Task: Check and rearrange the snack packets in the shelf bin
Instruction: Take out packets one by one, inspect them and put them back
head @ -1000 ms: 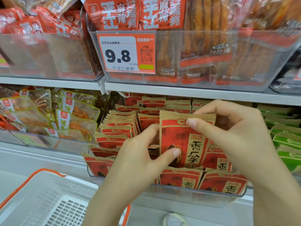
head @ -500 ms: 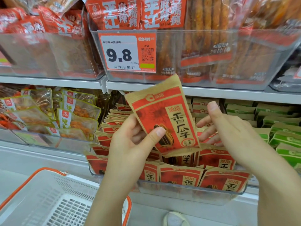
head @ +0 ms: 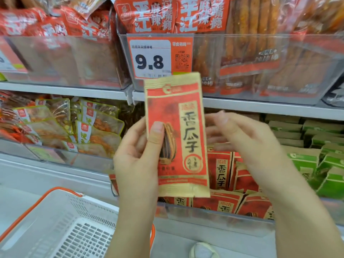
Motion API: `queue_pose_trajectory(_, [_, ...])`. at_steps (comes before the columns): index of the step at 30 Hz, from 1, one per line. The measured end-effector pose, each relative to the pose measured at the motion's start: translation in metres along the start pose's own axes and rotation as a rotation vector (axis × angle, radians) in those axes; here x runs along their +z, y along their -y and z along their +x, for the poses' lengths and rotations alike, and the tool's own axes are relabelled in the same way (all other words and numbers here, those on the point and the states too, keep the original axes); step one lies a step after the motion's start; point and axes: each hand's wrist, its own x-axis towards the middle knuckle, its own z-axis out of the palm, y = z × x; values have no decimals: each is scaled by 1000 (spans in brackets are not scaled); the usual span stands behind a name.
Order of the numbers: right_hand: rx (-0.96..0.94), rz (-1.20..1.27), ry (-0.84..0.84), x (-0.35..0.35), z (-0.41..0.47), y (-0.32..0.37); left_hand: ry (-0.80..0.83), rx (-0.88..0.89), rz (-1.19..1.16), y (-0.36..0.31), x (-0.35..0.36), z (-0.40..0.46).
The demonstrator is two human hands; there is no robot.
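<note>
A flat red-and-tan paper snack packet (head: 176, 135) w/ black characters down its right side and a striped seed pictured lower left is held upright in front of the shelves, above the clear plastic shelf bin (head: 214, 218). It is pinched along its left edge by the left hand (head: 137, 157): thumb pressed on the front face, other fingers curled behind. The right hand (head: 247, 144) is held just beside the packet's right edge, apart from it, fingers loosely spread and slightly bent; it is motion-blurred, so fingertip detail can't be told.

The bin is filled w/ more red packets of the same print (head: 229, 174), partly hidden by the held packet and both hands; the bin's left part is covered by the left wrist. Small print on the packet's bottom strip is too blurred to read.

To the right, green paper packets (head: 305, 164) are stacked in rows. To the left, clear pouches w/ orange contents (head: 96, 127) are piled. On the shelf above, a white-and-orange price tag reading 9.8 (head: 158, 58) is fixed to a clear bin of long red snack bags (head: 242, 43); its lower edge is overlapped by the packet's top. A white plastic basket w/ orange rim (head: 61, 224) is seen bottom left, cut off by the frame edge.
</note>
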Motion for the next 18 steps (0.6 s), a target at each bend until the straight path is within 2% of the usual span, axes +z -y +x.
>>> queue_pose_trajectory(3, [3,54,4,11,2,-2,54,13,61,-1,-3,-1])
queue_pose_trajectory(11, [56,197,-19,33,4,-3,143,-162,89,-8,-27,4])
queue_pose_trajectory(18, [72,258,-38,44,3,1,140,-136,72,-10,-36,6])
